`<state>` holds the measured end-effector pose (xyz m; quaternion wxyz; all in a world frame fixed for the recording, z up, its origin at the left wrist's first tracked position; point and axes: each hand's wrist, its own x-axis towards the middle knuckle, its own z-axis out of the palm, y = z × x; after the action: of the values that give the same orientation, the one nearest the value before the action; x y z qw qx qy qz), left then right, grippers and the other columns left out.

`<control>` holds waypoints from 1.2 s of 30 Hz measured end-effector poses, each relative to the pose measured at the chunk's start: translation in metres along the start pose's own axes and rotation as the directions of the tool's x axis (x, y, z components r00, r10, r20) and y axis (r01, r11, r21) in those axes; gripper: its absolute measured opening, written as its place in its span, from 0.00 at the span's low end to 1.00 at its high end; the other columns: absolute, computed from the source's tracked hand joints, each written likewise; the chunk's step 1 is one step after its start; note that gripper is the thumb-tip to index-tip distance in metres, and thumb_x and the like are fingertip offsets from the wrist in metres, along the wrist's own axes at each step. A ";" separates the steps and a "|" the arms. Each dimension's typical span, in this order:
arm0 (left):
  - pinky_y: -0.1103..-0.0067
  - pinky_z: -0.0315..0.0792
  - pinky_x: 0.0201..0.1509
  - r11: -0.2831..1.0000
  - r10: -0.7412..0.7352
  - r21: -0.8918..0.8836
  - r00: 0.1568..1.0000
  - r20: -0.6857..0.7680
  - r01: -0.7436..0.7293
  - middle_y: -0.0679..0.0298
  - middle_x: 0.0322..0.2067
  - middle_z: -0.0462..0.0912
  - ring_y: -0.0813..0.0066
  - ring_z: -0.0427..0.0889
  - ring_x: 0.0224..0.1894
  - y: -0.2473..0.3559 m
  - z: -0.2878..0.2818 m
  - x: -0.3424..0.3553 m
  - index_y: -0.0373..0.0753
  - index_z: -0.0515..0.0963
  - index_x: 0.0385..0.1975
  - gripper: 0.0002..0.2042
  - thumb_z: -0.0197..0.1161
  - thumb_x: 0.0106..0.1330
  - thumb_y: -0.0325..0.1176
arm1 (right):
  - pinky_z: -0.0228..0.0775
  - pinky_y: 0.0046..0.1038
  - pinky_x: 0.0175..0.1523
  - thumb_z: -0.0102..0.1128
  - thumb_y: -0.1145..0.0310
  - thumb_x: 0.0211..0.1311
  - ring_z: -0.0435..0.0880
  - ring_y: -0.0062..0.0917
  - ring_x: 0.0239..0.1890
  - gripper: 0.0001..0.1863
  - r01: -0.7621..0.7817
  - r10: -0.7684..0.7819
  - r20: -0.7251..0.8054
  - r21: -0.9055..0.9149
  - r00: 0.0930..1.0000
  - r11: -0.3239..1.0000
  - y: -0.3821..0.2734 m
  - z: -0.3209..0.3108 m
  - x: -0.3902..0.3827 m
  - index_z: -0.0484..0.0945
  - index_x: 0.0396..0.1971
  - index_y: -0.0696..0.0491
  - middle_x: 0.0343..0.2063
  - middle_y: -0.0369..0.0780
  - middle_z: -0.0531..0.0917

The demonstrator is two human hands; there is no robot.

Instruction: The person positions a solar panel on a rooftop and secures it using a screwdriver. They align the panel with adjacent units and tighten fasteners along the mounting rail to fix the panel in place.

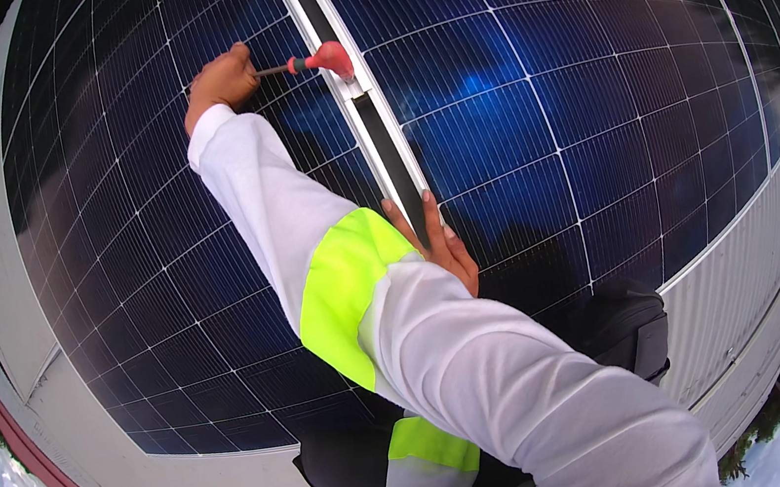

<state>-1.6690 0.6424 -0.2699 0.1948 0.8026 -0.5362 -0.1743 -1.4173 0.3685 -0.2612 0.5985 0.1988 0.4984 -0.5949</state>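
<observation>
My right hand, closed, grips the metal shaft of a tool that looks like a screwdriver turned end for end. Its bulbous red handle points away from the hand and is over a small silver clamp, which bridges the gap between two dark solar panels. Whether handle and clamp touch, I cannot tell. Nearer to me, my left hand lies with fingers spread along the silver frame edges by the gap. My right arm crosses over the left and hides part of it.
White corrugated metal roofing runs along the right and near sides of the panels. My dark-clad knees or shoes are close to the panels' near edge. A red roof edge, trees and sky show at the rim.
</observation>
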 end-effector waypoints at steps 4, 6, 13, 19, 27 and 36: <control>0.53 0.48 0.74 0.994 -0.034 -0.108 0.999 -0.041 0.030 0.43 0.71 0.52 0.40 0.54 0.72 0.001 -0.001 0.007 0.50 0.64 0.69 0.24 0.45 0.72 0.37 | 0.72 0.30 0.40 0.51 0.55 0.68 0.78 0.24 0.29 0.14 -0.148 0.189 0.395 -0.132 0.899 0.980 -0.026 -0.051 -0.005 0.70 0.32 0.51 0.26 0.36 0.77; 0.52 0.47 0.74 1.000 0.019 -0.004 0.996 -0.092 -0.019 0.44 0.71 0.52 0.41 0.54 0.72 0.001 0.004 0.008 0.50 0.64 0.69 0.24 0.45 0.72 0.38 | 0.69 0.31 0.48 0.50 0.52 0.69 0.78 0.24 0.37 0.16 0.056 -0.041 0.365 -0.031 0.930 0.998 -0.045 -0.068 -0.005 0.71 0.39 0.51 0.34 0.36 0.78; 0.51 0.47 0.74 0.983 0.057 0.178 0.998 -0.028 -0.052 0.47 0.72 0.52 0.45 0.54 0.73 -0.016 0.014 -0.006 0.51 0.62 0.70 0.25 0.48 0.72 0.41 | 0.65 0.37 0.56 0.40 0.45 0.74 0.77 0.29 0.44 0.24 -0.155 0.170 0.529 -0.073 0.831 0.985 -0.062 -0.070 -0.021 0.72 0.46 0.51 0.40 0.36 0.81; 0.51 0.46 0.74 0.947 0.111 0.294 0.991 0.068 -0.127 0.50 0.72 0.53 0.48 0.53 0.73 -0.023 0.014 -0.014 0.52 0.61 0.70 0.26 0.50 0.72 0.44 | 0.75 0.28 0.42 0.51 0.55 0.72 0.79 0.23 0.33 0.16 -0.038 0.367 0.799 -0.398 0.476 0.916 -0.086 -0.068 -0.057 0.74 0.39 0.55 0.33 0.39 0.79; 0.50 0.42 0.75 0.990 0.005 0.141 0.999 -0.050 0.003 0.50 0.73 0.48 0.53 0.48 0.75 -0.005 0.010 -0.006 0.54 0.57 0.72 0.27 0.47 0.72 0.37 | 0.70 0.26 0.33 0.65 0.49 0.62 0.75 0.18 0.22 0.23 0.914 0.229 0.901 -0.396 0.368 0.087 -0.224 -0.030 0.004 0.76 0.39 0.56 0.21 0.36 0.76; 0.55 0.43 0.77 0.982 0.001 0.188 0.999 -0.032 0.006 0.51 0.73 0.48 0.55 0.49 0.75 -0.003 0.007 -0.006 0.54 0.56 0.72 0.27 0.47 0.72 0.38 | 0.73 0.39 0.48 0.52 0.47 0.67 0.84 0.31 0.36 0.21 0.822 0.670 0.677 0.168 0.305 -0.544 -0.286 -0.050 0.039 0.78 0.51 0.44 0.33 0.41 0.85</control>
<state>-1.6718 0.6484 -0.2770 0.1267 0.8207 -0.5461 -0.1102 -1.7032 0.3290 -0.2138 0.2395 -0.9155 0.3219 0.0277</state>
